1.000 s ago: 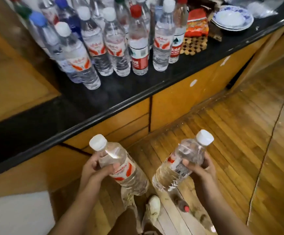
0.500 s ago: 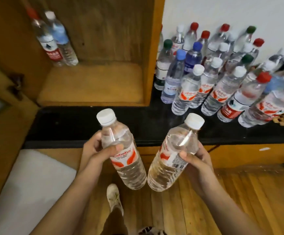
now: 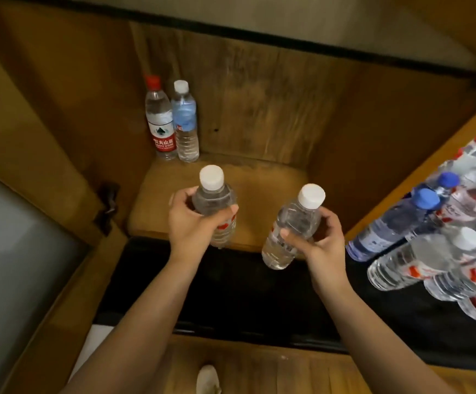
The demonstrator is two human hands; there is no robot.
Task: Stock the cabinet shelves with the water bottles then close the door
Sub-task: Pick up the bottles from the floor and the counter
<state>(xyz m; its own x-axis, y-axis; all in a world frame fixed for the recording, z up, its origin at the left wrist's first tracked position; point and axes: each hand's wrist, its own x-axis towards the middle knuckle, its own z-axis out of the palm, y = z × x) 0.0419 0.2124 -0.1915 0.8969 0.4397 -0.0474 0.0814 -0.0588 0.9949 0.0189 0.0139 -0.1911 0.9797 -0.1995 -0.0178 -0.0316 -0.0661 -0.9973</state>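
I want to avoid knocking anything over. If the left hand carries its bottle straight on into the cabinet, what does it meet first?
Probably nothing at first: the left hand points over bare shelf. Further back, slightly left, stand the red-capped bottle and the blue-labelled bottle; depth is unclear.

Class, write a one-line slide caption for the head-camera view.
Both hands, left and right, carry white-capped water bottles toward a cabinet shelf holding two bottles.
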